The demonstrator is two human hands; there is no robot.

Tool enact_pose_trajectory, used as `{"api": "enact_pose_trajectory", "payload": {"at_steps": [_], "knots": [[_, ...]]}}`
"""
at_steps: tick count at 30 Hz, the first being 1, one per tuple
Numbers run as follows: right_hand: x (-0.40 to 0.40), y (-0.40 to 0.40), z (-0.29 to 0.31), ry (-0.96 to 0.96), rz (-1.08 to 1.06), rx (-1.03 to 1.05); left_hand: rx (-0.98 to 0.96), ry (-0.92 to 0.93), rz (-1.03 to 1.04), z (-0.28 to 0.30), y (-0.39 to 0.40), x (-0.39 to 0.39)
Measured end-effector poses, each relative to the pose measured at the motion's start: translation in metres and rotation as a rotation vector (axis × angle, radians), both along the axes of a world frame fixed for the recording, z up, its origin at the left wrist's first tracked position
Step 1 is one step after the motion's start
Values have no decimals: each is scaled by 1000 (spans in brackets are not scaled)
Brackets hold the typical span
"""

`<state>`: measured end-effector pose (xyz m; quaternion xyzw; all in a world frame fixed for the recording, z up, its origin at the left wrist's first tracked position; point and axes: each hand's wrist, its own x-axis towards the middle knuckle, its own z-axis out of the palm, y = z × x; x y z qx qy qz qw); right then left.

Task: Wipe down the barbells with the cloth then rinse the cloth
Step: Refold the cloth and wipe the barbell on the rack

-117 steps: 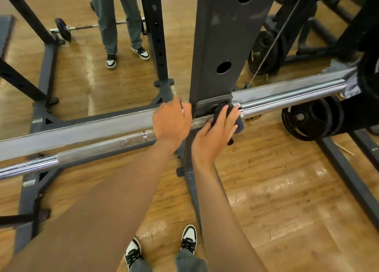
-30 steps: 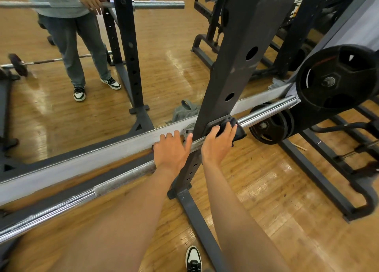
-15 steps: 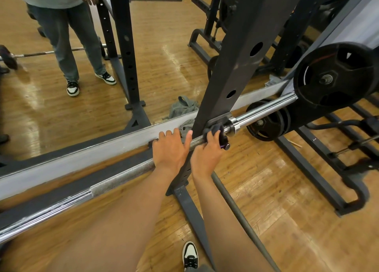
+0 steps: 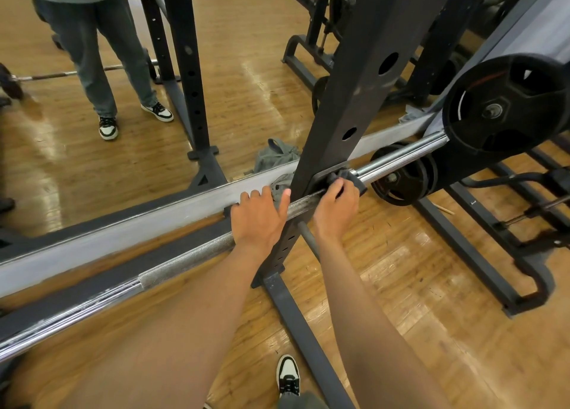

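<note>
A long steel barbell (image 4: 185,260) runs from lower left to upper right, resting in the hook of a dark rack upright (image 4: 354,100). Its chrome sleeve (image 4: 401,158) sticks out to the right of the upright. My left hand (image 4: 259,220) grips the knurled shaft just left of the upright, fingers curled over the top. My right hand (image 4: 336,208) holds a dark cloth (image 4: 348,177) wrapped around the bar at the collar, right beside the hook.
A black weight plate (image 4: 505,106) hangs at the right, another plate (image 4: 404,180) lower behind the sleeve. A wall mirror (image 4: 246,69) reflects a person in grey trousers. A grey bag (image 4: 277,158) lies by the mirror's base. Rack feet (image 4: 308,331) cross the wooden floor.
My right hand has slid the cloth slightly right along the bar at the collar and curled tighter round it. My left hand keeps its grip on the shaft.
</note>
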<state>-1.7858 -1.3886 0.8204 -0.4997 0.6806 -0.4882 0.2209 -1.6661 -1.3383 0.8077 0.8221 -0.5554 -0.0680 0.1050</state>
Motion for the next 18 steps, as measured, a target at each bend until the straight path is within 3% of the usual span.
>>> {"api": "enact_pose_trajectory", "payload": {"at_steps": [6,12,18], "knots": [[1,-15,-7,-83,-149,9,-10,-1,0,-1,-1,0],[27,5,-20,105,-134,43,8,-29,1,-2,-3,1],[14,53,-15,176,135,-31,-5,-50,-5,-1,-2,0]]}}
